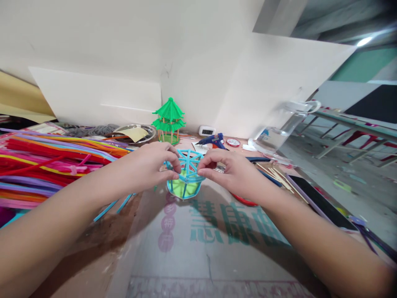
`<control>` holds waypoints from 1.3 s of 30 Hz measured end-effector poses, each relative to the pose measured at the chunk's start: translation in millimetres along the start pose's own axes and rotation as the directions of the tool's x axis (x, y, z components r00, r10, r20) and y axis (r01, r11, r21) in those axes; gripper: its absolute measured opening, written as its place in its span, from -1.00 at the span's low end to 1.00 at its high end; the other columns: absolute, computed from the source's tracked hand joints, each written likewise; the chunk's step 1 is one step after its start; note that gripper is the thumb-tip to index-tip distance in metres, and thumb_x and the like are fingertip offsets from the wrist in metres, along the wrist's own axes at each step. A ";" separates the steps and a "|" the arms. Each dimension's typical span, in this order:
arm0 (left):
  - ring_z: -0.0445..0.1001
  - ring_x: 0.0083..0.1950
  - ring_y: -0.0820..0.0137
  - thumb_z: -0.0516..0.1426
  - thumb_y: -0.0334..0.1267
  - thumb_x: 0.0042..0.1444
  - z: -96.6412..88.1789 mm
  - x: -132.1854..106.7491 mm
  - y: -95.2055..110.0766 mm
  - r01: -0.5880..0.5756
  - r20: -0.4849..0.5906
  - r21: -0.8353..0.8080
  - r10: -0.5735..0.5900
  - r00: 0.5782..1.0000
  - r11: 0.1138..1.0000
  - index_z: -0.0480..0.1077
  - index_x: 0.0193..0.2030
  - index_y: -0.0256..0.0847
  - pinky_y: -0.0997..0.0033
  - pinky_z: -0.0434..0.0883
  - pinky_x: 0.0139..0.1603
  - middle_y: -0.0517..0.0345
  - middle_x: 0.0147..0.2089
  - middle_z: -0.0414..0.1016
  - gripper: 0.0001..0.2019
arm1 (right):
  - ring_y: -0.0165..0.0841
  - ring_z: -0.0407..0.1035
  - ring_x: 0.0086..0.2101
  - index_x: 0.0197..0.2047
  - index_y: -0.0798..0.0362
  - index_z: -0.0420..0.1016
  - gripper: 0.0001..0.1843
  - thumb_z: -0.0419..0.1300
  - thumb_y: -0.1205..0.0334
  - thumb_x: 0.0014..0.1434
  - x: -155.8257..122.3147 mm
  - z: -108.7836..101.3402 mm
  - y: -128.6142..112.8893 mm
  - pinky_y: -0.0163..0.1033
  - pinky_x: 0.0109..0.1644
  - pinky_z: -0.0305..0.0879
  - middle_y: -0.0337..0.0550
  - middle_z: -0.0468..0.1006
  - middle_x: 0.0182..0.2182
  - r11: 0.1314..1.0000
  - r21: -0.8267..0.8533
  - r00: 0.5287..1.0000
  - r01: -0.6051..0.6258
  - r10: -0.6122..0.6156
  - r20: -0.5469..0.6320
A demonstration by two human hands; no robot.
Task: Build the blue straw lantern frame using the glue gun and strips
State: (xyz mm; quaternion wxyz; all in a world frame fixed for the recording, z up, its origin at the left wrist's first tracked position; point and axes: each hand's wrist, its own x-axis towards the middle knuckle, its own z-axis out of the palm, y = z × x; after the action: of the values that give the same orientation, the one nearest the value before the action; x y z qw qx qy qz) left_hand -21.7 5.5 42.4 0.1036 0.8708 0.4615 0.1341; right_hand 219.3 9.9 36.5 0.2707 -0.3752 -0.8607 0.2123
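A small round frame of blue pipe cleaners [187,179] stands upright on a yellow-green base [178,189] in front of me. Blue spokes cross its top, and thin blue posts join the rim to the base. My left hand [161,163] pinches the rim at the left between thumb and fingers. From the right, my right hand [221,167] is closed with its fingertips on the same rim. The fingers hide parts of the rim at both sides. Behind the hands stands a green two-tiered pavilion model [169,120].
Bundles of coloured pipe cleaners [56,159] cover the left side. A glue gun [214,140], metal bowl [150,133], white digital timer [206,131] and water bottle [279,130] stand behind. At the right lie wooden sticks [277,178] and a phone [319,200]. A printed plastic sheet [186,265] covers the table.
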 end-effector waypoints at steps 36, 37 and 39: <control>0.37 0.22 0.00 0.12 -0.18 0.25 16.3 -17.8 36.6 -0.177 -0.296 0.302 0.269 0.917 0.937 0.59 -0.07 -0.07 -0.21 0.25 0.31 -0.03 0.09 0.48 -0.77 | -0.35 0.49 -0.26 -0.16 0.00 0.67 -0.80 0.21 0.39 0.31 -7.5 -17.3 -0.7 -0.28 -0.19 0.27 -0.21 0.68 -0.27 0.970 -0.191 0.962 0.152 -0.101 0.252; 0.37 0.22 0.00 0.12 -0.19 0.24 16.0 -18.1 36.7 -0.180 -0.291 0.310 0.274 0.917 0.933 0.59 -0.09 -0.08 -0.21 0.25 0.31 -0.04 0.08 0.48 -0.77 | -0.35 0.49 -0.25 -0.16 0.00 0.67 -0.80 0.21 0.39 0.30 -8.2 -16.3 -2.1 -0.28 -0.18 0.27 -0.21 0.68 -0.27 0.967 -0.200 0.962 0.161 -0.109 0.250; 0.38 0.20 0.01 0.11 -0.20 0.25 15.9 -18.2 36.8 -0.185 -0.284 0.323 0.282 0.916 0.928 0.60 -0.15 -0.10 -0.21 0.24 0.31 -0.04 0.06 0.49 -0.78 | -0.35 0.48 -0.24 -0.15 -0.02 0.67 -0.79 0.20 0.40 0.31 -9.3 -14.7 -3.4 -0.28 -0.17 0.26 -0.23 0.68 -0.25 0.961 -0.207 0.959 0.184 -0.130 0.251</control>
State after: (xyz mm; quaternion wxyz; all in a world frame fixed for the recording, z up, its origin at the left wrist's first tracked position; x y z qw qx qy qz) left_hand 2.3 -30.9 36.0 -0.1197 0.8916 0.3783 0.2184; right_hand 232.0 3.1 46.8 0.1383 -0.3061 -0.9325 0.1327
